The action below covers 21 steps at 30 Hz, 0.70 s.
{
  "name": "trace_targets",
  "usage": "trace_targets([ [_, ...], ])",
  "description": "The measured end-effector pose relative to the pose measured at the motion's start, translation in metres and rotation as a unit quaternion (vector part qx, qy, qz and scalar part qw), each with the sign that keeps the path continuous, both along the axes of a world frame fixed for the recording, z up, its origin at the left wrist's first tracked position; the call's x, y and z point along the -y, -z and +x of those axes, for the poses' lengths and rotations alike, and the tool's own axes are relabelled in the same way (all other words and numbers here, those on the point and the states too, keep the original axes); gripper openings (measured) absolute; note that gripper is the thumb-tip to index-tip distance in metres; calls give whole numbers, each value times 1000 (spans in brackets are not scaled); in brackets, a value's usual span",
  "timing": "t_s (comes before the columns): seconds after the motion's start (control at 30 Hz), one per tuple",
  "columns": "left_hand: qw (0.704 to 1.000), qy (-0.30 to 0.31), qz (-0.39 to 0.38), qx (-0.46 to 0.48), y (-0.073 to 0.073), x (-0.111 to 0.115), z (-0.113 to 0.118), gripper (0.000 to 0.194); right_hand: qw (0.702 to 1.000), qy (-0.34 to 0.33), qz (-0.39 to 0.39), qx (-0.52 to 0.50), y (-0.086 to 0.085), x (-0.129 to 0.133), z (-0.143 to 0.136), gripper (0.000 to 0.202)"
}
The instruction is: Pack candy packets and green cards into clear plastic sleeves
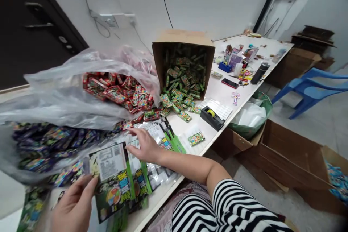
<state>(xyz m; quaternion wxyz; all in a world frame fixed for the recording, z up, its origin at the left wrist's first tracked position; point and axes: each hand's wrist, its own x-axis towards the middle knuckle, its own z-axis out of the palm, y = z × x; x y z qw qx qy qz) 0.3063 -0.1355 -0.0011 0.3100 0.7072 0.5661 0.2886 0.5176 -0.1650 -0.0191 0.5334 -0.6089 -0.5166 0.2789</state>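
Note:
My left hand [74, 204] pinches the left edge of a black and green printed pouch [112, 185] between thumb and fingers. My right hand [145, 146] hovers at the pouch's upper right, thumb and index finger apart. Beneath that hand and forearm lie more printed pouches [166, 143], overlapping on the table. Just beyond my hands, small dark purple packets [54, 137] spill from a clear plastic bag [73, 101]. Small red packets [116, 92] fill another part of the plastic behind them.
A cardboard box [185, 36] on its side spills green packets [183, 116]. One green packet [196, 138] lies near the tape dispenser [212, 117]. Farther along are a phone [230, 83] and a black bottle [260, 73]. Open cartons [293, 148] and a blue chair [312, 87] stand at the right.

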Motion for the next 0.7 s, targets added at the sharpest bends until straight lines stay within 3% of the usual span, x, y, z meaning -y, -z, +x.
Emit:
trace_targets([
  [0.07,1000,-2,-24,-4,-10,7,3,33,989,-6,48,137,-5,7,7,48],
  [0.13,998,60,-12,-17,-18,9,7,30,975,-47,37,216,-9,9,11,37],
  [0.23,993,109,26,-28,-21,6,10,29,968,-77,-12,239,-14,10,12,36],
  [0.33,992,106,54,-34,-17,1,5,30,963,-25,44,266,-23,14,11,48],
  [0.43,992,108,51,-38,-10,-5,-2,29,951,-20,87,296,-30,16,12,35],
  [0.57,985,149,80,-33,-3,-11,-5,27,954,-120,71,264,-28,6,9,24],
  [0.7,972,179,152,-14,6,-15,-11,14,984,-135,26,113,-23,1,3,25],
])
